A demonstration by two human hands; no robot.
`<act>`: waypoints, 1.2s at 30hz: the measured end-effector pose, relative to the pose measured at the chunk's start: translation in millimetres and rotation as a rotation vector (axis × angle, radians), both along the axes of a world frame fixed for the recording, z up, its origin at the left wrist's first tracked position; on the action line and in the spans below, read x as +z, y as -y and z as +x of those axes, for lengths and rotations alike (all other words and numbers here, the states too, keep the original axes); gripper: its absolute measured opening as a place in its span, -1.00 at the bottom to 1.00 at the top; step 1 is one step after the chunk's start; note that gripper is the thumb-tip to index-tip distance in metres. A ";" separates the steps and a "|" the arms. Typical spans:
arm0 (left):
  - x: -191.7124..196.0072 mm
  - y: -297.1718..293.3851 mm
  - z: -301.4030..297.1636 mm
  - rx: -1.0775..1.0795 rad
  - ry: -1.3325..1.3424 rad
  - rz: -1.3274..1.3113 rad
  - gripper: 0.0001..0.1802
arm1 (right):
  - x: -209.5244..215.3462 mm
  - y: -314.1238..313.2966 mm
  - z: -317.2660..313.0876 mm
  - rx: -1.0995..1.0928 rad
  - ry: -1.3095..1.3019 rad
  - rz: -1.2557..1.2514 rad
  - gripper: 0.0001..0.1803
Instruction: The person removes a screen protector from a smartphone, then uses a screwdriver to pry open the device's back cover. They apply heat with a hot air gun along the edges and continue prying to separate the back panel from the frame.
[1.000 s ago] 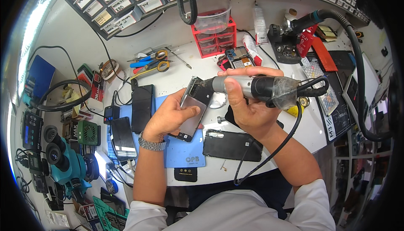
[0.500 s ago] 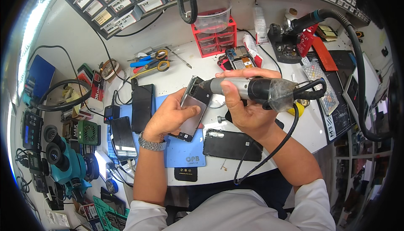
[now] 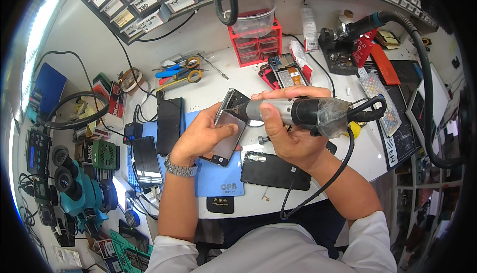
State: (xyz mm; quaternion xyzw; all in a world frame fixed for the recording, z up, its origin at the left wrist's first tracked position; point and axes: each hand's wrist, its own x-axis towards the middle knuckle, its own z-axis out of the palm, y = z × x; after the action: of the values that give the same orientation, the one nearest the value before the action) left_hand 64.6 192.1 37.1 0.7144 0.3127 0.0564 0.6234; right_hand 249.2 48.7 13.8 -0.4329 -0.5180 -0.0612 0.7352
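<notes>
left hand (image 3: 201, 136) clasps an opened smartphone (image 3: 229, 130) above the blue mat (image 3: 218, 181); right hand (image 3: 288, 134) grips a corded rotary tool (image 3: 303, 111), tip touching the phone

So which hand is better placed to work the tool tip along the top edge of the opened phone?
The right hand. It already grips the grey-and-black corded rotary tool, whose tip sits at the upper edge of the opened dark phone. The left hand is occupied holding that phone up.
</notes>
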 end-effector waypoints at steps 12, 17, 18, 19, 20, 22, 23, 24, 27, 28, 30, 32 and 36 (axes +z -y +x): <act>1.6 1.6 -0.6 0.009 0.013 -0.022 -0.41 | 9.3 9.2 4.0 0.053 0.144 -0.145 -0.51; 2.6 1.4 0.3 0.027 0.010 -0.069 -0.43 | 9.8 8.9 5.6 -0.027 0.100 -0.121 -0.56; 2.1 1.2 -0.2 0.032 0.017 -0.069 -0.43 | 12.4 11.4 5.1 0.002 0.097 -0.164 -0.55; 1.9 1.4 0.4 0.035 0.023 -0.069 -0.44 | 11.8 11.1 5.7 -0.012 0.113 -0.164 -0.56; 1.9 1.6 0.8 0.037 0.029 -0.069 -0.44 | 10.6 10.1 6.5 -0.027 0.130 -0.163 -0.57; 1.9 1.6 0.8 0.046 0.032 -0.101 -0.44 | 10.1 9.5 6.5 -0.039 0.138 -0.166 -0.59; 1.7 1.7 0.8 0.050 0.034 -0.117 -0.43 | 10.5 9.3 5.7 -0.037 0.130 -0.170 -0.59; 2.0 1.9 0.9 0.052 0.030 -0.118 -0.43 | 10.0 9.1 5.5 -0.036 0.124 -0.171 -0.60; 2.6 1.8 1.1 0.054 0.025 -0.112 -0.42 | 8.7 8.2 5.6 -0.035 0.115 -0.171 -0.60; 0.7 0.9 0.9 0.051 0.028 -0.103 -0.42 | 8.6 8.0 5.5 -0.036 0.114 -0.170 -0.60; -2.1 -0.3 0.4 0.053 0.037 -0.112 -0.41 | 9.5 7.7 4.3 -0.038 0.117 -0.169 -0.59; -4.3 -1.2 -0.1 0.065 0.051 -0.151 -0.41 | 5.0 5.6 4.0 -0.023 0.102 -0.167 -0.59; -1.4 -0.1 1.1 0.073 0.030 -0.142 -0.41 | 6.9 8.5 6.8 -0.060 0.147 -0.214 -0.58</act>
State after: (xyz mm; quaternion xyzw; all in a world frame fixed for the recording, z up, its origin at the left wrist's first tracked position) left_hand 65.7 192.2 35.7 0.6555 0.3323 0.0674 0.6748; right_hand 256.0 40.2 20.7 -0.5183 -0.5609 -0.0590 0.6428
